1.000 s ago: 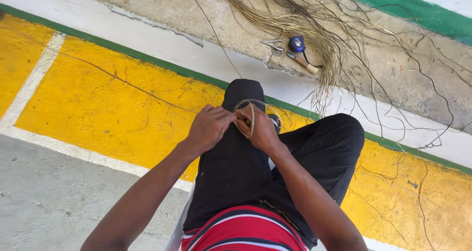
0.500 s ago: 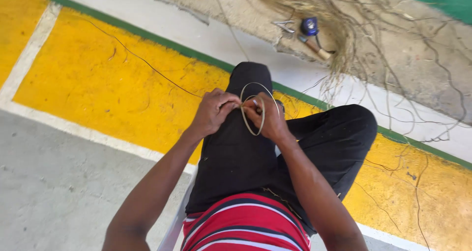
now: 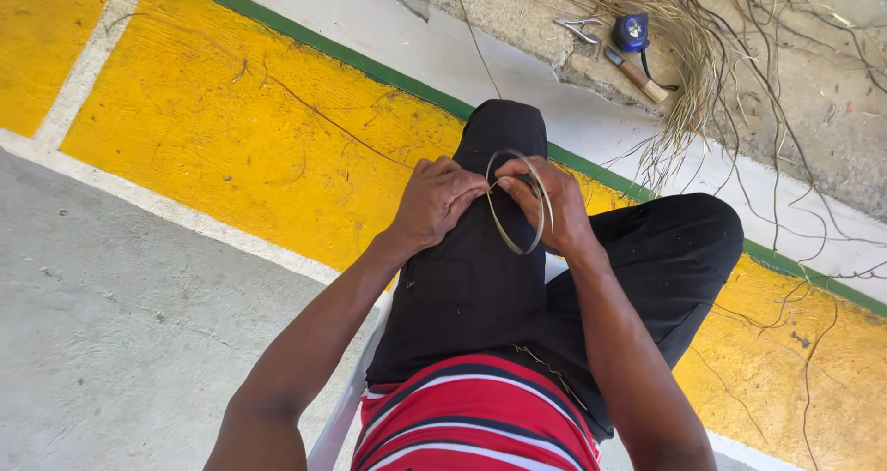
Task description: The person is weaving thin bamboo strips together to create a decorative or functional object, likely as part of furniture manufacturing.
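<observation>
Seated above a yellow-painted floor [image 3: 212, 148], a person pinches a thin fibre loop [image 3: 517, 199] over the knee with both hands: left hand [image 3: 439, 203] closed at nine o'clock, right hand [image 3: 554, 208] at three. Even tension should keep the loop round.

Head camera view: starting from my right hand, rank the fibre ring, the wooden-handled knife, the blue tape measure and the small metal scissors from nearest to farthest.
1. Fibre ring: held in the right hand, over the knee.
2. Wooden-handled knife: up on the concrete ledge, beside the fibre bundle.
3. Blue tape measure and small metal scissors: farther up the ledge, scissors to the left; too close to call.
</observation>
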